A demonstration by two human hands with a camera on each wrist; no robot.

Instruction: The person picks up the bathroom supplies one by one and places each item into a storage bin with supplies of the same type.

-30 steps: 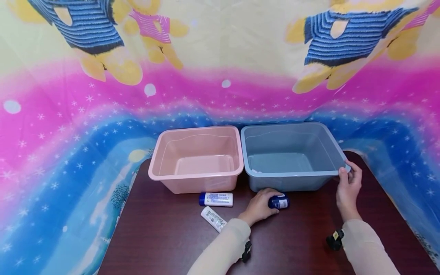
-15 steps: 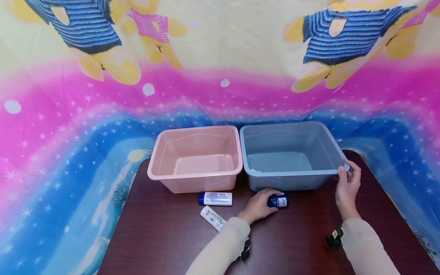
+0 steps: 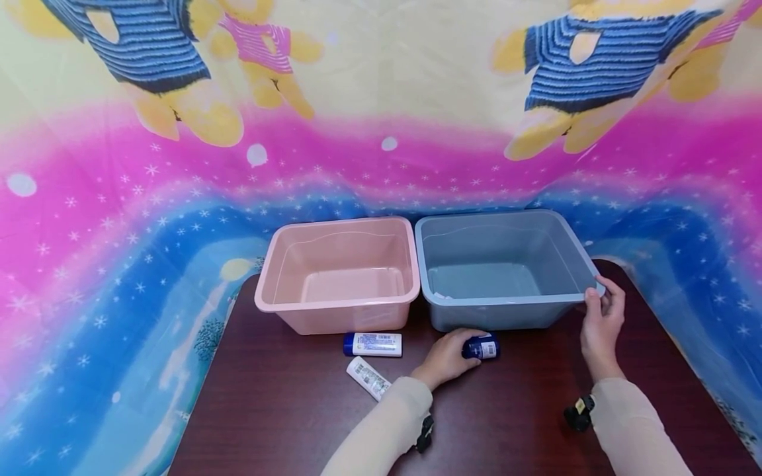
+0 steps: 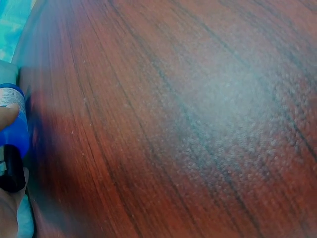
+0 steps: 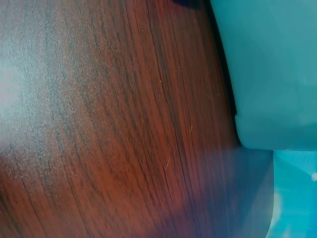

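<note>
In the head view my left hand grips a dark blue bottle that lies on the table before the grey-blue plastic bin. A white label with a barcode shows on its exposed end. The left wrist view catches the same blue bottle at its left edge, with a thumb across it. My right hand holds the grey-blue bin's front right corner, thumb on the near side of the rim and fingers around the corner. That hand is outside the right wrist view, where the bin's wall shows.
A pink bin stands left of the grey-blue one. In front of it lies a white bottle with a blue cap. Nearer, a white tube lies aslant, partly behind my left sleeve. A printed curtain hangs behind the dark wooden table.
</note>
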